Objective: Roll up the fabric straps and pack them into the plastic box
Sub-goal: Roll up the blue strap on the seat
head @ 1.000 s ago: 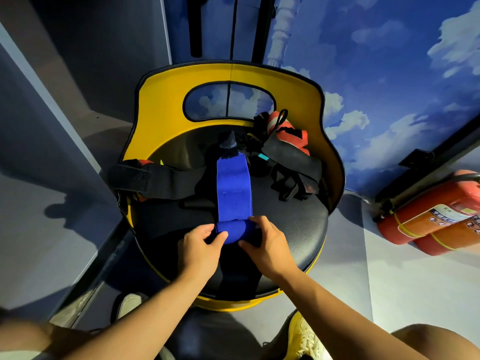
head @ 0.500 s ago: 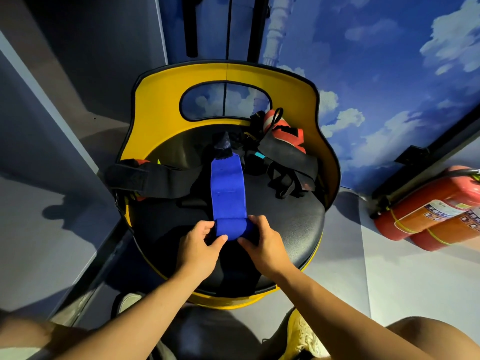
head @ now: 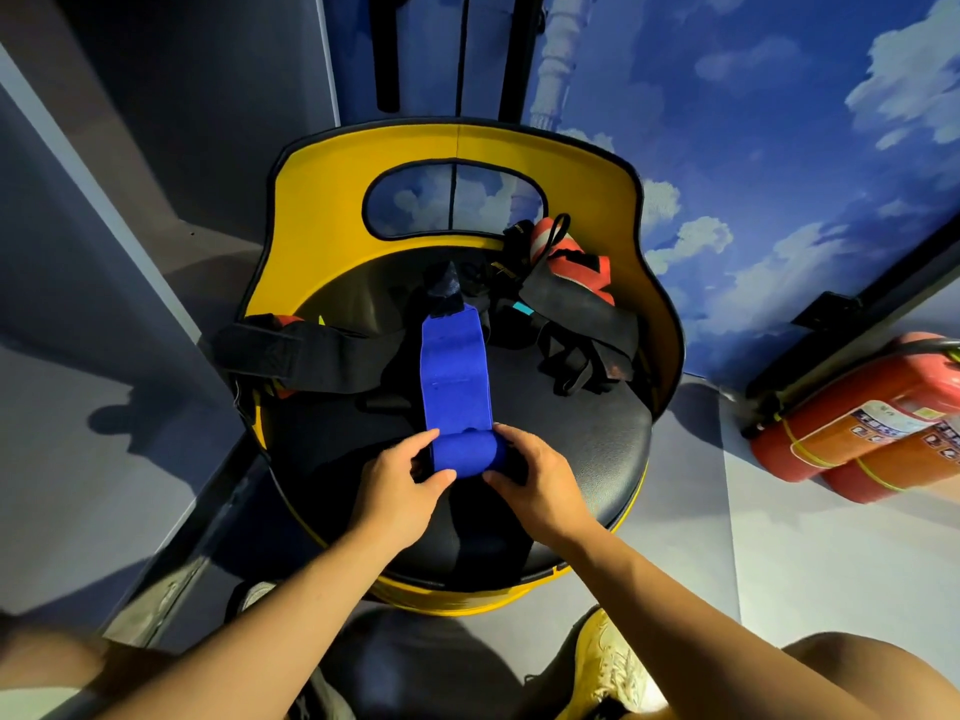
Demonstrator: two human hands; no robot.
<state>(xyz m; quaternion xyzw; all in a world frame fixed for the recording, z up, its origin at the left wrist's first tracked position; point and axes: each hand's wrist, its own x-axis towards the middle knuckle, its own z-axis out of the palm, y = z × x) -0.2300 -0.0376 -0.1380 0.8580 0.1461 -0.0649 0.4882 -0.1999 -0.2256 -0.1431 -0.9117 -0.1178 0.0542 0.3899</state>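
A blue fabric strap [head: 456, 376] lies lengthwise on the black seat of a yellow chair [head: 597, 449]. Its near end is wound into a thick roll between my hands, and the flat part runs away from me to a dark tab at the far end. My left hand [head: 400, 485] pinches the roll's left end with thumb and fingers. My right hand [head: 535, 480] grips the right end the same way. More straps lie on the seat: a wide black one [head: 291, 356] at the left, a black tangle [head: 576, 350] and an orange-red one [head: 571, 262] at the back right. No plastic box is in view.
The chair's yellow backrest [head: 322, 210] curves round the far side of the seat. Two red fire extinguishers [head: 857, 433] lie on the floor at the right. A grey wall stands at the left, a sky-painted wall behind. My yellow shoe [head: 608, 667] is near the chair's base.
The roll has grown thicker and moved a little farther up the strap, so the flat blue part is shorter. Both hands stayed on the roll's ends.
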